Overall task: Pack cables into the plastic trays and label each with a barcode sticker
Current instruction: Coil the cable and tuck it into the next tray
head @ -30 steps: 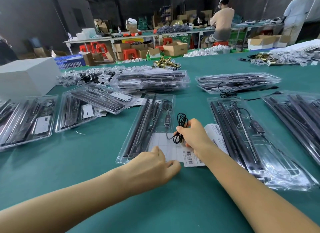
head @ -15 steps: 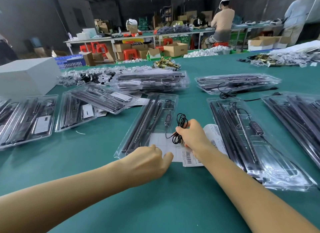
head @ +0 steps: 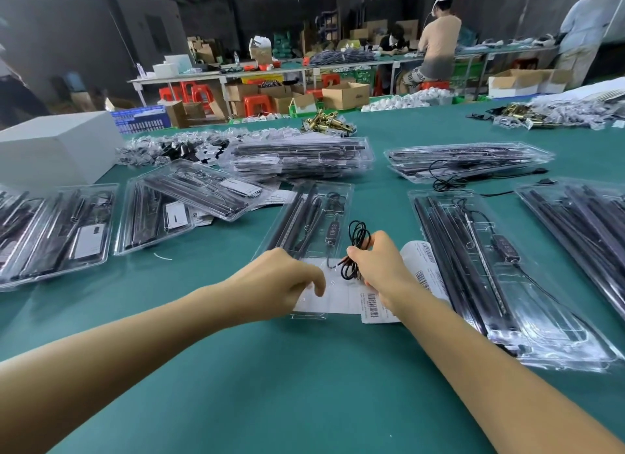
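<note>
The table [head: 304,386] was teal green, the coiled cable [head: 355,247] black, the trays [head: 306,217] clear, the sticker sheet [head: 372,305] white (barcodes black-striped), stools [head: 255,102] red

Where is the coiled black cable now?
Centre of the head view: the right hand pinches the coiled black cable over the middle tray's near end.

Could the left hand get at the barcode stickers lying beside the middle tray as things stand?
Probably not directly: the right hand, holding the coiled cable, and its forearm lie across the barcode stickers. The left hand rests on the tray just beside them.
</note>
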A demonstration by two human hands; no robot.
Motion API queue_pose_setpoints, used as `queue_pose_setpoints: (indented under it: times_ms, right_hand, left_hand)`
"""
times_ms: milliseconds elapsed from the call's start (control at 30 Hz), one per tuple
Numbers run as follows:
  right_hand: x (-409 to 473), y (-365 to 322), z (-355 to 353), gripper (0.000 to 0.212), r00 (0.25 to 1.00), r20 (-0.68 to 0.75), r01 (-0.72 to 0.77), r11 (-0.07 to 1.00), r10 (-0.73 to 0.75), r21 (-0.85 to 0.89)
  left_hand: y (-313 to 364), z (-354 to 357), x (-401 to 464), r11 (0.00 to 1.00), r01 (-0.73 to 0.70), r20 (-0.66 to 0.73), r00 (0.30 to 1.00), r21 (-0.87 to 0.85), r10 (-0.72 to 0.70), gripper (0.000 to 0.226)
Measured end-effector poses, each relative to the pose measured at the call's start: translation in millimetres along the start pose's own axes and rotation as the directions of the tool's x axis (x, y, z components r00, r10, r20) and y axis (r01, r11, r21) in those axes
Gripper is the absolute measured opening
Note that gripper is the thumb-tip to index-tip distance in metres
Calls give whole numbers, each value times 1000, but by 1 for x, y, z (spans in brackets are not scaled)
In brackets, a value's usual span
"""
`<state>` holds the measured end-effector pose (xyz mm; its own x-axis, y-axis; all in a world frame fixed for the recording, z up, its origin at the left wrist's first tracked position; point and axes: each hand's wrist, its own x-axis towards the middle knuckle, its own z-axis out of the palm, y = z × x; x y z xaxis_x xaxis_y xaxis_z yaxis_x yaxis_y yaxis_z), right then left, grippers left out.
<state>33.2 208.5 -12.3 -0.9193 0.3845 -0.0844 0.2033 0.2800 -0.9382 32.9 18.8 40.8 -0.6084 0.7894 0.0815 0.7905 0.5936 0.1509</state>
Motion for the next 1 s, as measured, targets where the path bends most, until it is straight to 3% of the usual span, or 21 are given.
queue_pose_setpoints:
  times_ms: [200,333,467,600,700,833,1000]
  right_hand:
    - [-2,-1,0,10,1000,-4,6,1000,-6,-2]
    - [-3,-3,-1,9,1000,2,6,1000,-6,-14]
    - [-4,-4,-2,9,1000,6,-8,1000,8,9]
    - [-4,-5,-2,10,999,14,-40,998,39,57]
    - [-5,-6,0,11,999,17,-47,998,47,50]
    - [-6,-7,0,12,998,1,-64,994,64,93]
    - [-7,-8,1,14,997,7,-83,987,83,136]
  left_hand:
    - [-6,7,-10,997,-81,22,997,11,80,30]
    - [-10,12,-17,985,-143,-82,987,-93,135,19]
    - [-18,20,-20,965,-110,-175,982,-239,68,22]
    - [-20,29,-25,923,-31,-290,953,-384,-88,25]
    - [-18,36,-30,808,40,-303,915,-588,-266,31]
    - [-16,41,-32,552,112,-193,865,-827,-464,33]
    - [-11,43,-32,358,48,-166,822,-933,-544,23]
